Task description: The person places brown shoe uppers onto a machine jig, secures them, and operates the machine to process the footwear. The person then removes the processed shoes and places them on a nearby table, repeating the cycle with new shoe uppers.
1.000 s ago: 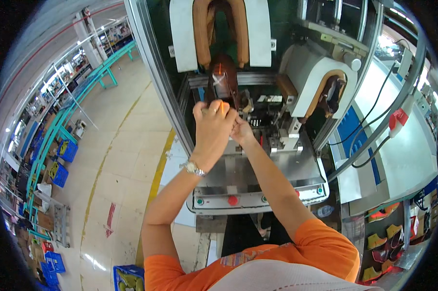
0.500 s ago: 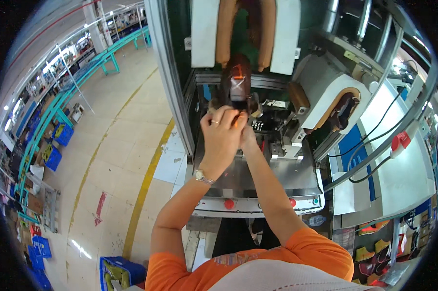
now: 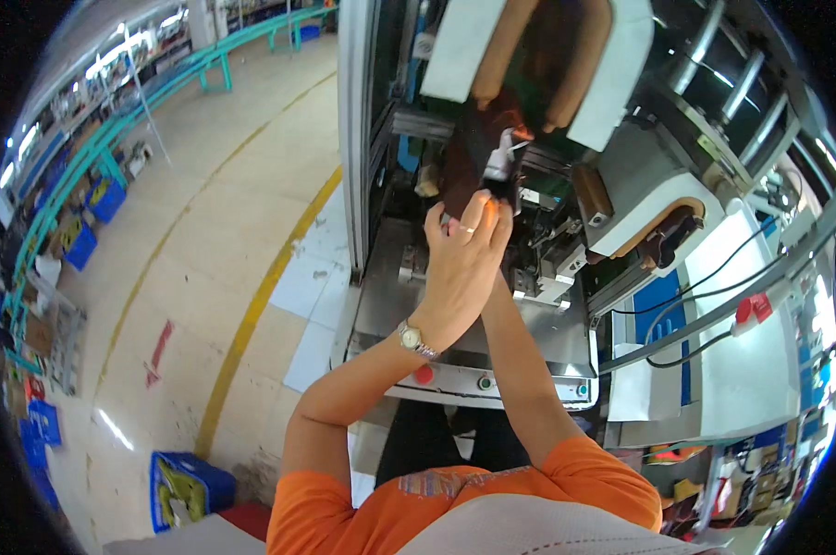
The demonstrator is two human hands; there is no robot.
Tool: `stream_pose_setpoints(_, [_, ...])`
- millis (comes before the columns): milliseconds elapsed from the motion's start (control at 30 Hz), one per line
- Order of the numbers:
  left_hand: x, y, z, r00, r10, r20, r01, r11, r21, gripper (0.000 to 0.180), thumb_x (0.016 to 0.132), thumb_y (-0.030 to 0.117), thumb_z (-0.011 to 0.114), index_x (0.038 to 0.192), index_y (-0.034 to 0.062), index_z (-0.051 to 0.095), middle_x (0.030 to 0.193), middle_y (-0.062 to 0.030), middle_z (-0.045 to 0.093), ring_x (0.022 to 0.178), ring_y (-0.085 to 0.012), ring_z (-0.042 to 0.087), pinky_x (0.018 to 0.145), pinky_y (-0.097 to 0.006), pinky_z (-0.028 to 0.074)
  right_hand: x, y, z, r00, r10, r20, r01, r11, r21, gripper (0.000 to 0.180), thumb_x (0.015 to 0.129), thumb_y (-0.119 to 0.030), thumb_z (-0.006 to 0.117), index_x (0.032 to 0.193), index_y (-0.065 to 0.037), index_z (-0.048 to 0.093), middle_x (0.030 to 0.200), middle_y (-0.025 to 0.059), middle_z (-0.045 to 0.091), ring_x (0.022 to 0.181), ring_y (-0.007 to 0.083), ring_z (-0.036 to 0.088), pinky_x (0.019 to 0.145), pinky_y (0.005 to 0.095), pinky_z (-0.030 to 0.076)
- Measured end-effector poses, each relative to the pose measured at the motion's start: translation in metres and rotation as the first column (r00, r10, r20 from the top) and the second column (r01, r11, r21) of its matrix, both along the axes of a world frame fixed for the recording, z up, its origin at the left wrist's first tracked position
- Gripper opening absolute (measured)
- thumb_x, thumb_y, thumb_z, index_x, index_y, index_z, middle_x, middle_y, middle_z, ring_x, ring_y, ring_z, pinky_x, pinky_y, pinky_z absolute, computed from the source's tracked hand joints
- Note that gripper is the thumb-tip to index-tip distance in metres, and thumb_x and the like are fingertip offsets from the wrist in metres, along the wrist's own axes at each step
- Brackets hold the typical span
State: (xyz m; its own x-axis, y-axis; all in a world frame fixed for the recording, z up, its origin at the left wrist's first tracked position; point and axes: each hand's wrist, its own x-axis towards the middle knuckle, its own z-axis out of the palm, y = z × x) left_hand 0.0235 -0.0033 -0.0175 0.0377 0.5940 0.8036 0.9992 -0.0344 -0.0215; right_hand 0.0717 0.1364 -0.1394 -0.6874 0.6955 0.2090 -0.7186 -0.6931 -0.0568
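A dark brown shoe upper (image 3: pixel 469 162) with orange and white parts is at the machine, below its padded arch. My left hand (image 3: pixel 464 264), wearing a watch, is closed on the near end of this shoe upper, with fingers bent over its edge. My right hand is largely covered by the left one; its wrist (image 3: pixel 497 294) comes up beneath, close to the same end of the upper, and its fingers are hidden. The padded arch (image 3: pixel 584 74), tan inside white plates, stands just beyond the upper.
To the right, a second white-framed mould (image 3: pixel 658 217) holds another dark brown upper (image 3: pixel 672 236). Metal clamps (image 3: pixel 543 277) sit beside my hands above a steel plate (image 3: pixel 399 319). Push buttons (image 3: pixel 424 374) line the front edge. A blue crate (image 3: pixel 191 490) stands on the floor at left.
My view has turned, so the machine appears tilted. The shoe upper now leans, and my left hand has shifted right over it, covering more of my right hand.
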Motion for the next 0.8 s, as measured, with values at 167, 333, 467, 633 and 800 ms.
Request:
stream_pose_setpoints(167, [-0.007,-0.002,0.005,0.992,-0.120,0.031,0.121,0.992,-0.028,0.044,0.071,0.011,0.057,0.113,0.0045,0.048,0.113,-0.0067,0.048,0.116,-0.0194,0.035,0.090,-0.047,0.028,-0.012,0.026,-0.021,0.340,0.173,-0.925,-0.869,0.433,-0.238,0.029,0.093,-0.022,0.032,0.113,-0.006,0.046,0.111,0.0100,0.050,0.101,0.0220,0.050,0.085,0.0334,0.043])
stream_pose_setpoints(333, [-0.008,-0.004,0.003,0.989,-0.141,0.037,0.143,0.989,-0.036,0.048,0.069,0.012,0.060,0.115,0.0054,0.048,0.114,-0.0070,0.047,0.114,-0.0211,0.036,0.089,-0.046,0.028,-0.013,0.044,-0.039,0.501,0.224,-0.836,-0.794,0.505,-0.340,0.030,0.093,-0.026,0.036,0.108,-0.004,0.049,0.103,0.0098,0.055,0.094,0.0226,0.055,0.082,0.0352,0.047])
stream_pose_setpoints(467, [-0.004,-0.002,0.007,0.993,-0.116,-0.017,0.116,0.993,-0.039,0.047,0.069,0.012,0.060,0.114,0.0059,0.049,0.112,-0.0065,0.048,0.113,-0.0206,0.037,0.090,-0.045,0.028,-0.027,0.027,-0.033,-0.079,0.138,-0.987,-0.978,0.179,0.103,0.031,0.093,-0.027,0.035,0.110,-0.004,0.048,0.103,0.0099,0.055,0.094,0.0227,0.055,0.083,0.0364,0.046])
stream_pose_setpoints(633, [-0.008,-0.002,0.009,0.993,-0.105,-0.059,0.101,0.993,-0.061,0.045,0.068,0.013,0.060,0.112,0.0067,0.050,0.109,-0.0049,0.050,0.112,-0.0198,0.038,0.091,-0.046,0.028,-0.030,0.002,-0.022,-0.149,0.131,-0.980,-0.976,0.141,0.167,0.032,0.094,-0.028,0.034,0.110,-0.006,0.049,0.104,0.0103,0.056,0.093,0.0213,0.056,0.081,0.0351,0.047])
stream_pose_setpoints(800, [-0.013,-0.001,0.021,0.973,-0.230,-0.013,0.229,0.973,-0.017,0.036,0.070,0.013,0.059,0.106,0.0058,0.055,0.106,-0.0047,0.052,0.109,-0.0200,0.041,0.090,-0.043,0.028,-0.016,0.051,-0.052,0.941,0.210,-0.266,-0.299,0.884,-0.359,0.026,0.093,-0.028,0.039,0.103,-0.008,0.052,0.086,0.0061,0.060,0.075,0.0139,0.060,0.068,0.0280,0.051])
